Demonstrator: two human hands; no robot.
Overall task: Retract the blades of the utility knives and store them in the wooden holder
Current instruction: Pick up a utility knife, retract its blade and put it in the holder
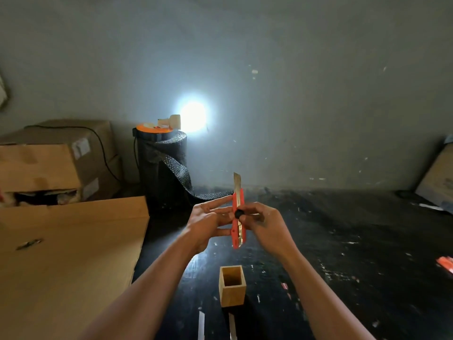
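I hold an orange utility knife (238,223) upright above the dark table, its steel blade sticking out of the top. My left hand (208,223) grips the knife's body from the left. My right hand (263,224) holds it from the right, with fingers on the black lock wheel at mid-handle. Below the knife, a square open-topped wooden holder (232,287) stands on the table with nothing visible inside. Another orange utility knife (445,263) lies at the table's right edge, cut off by the frame.
A large flat cardboard sheet (66,261) covers the table's left side, with cardboard boxes (49,163) behind it. A black roll of bubble wrap (163,168) stands at the back, a bright lamp (193,116) above it. Two loose blade strips (201,323) lie near the front edge.
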